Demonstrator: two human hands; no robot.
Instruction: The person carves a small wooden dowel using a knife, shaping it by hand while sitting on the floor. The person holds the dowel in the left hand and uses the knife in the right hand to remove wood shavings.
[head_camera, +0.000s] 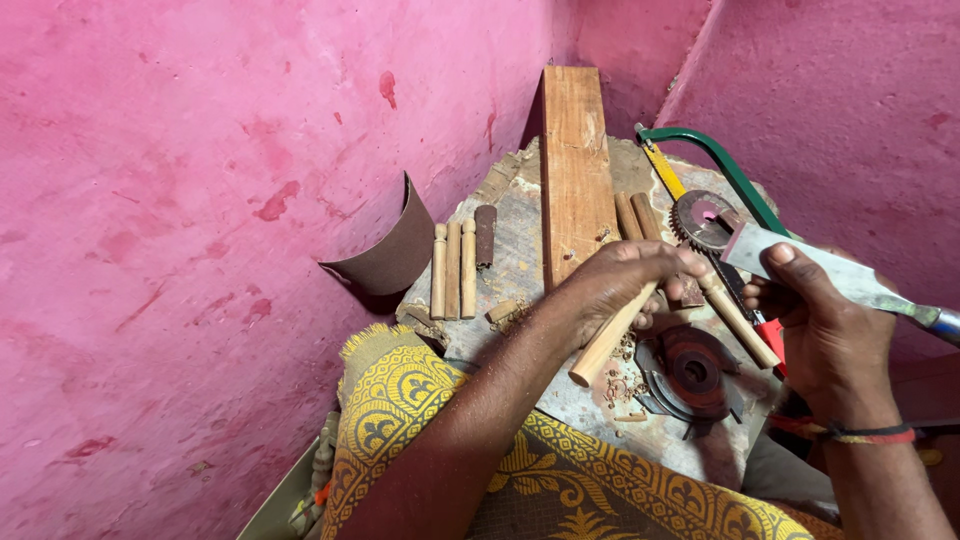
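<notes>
Leaning against the pink wall, a curled brown sandpaper sheet (385, 250) stands beside three pale turned wooden pegs (453, 270), apparently finished, on the worn tabletop (520, 230). Left hand (625, 275) fingers close around a plain round wooden dowel (608, 338), seemingly still unshaped. Right hand (825, 320) grips a flat steel chisel (830, 270) just above it.

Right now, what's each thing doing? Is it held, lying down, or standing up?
Left hand: gripping the dowel.
Dowel: held slanted over the block.
Right hand: holding the chisel.
Chisel: raised, blade toward the dowel.
Plank: lying flat.
Three pegs: lying side by side.
Sandpaper: curled, standing on edge.
Hacksaw: lying down, unused.
</notes>
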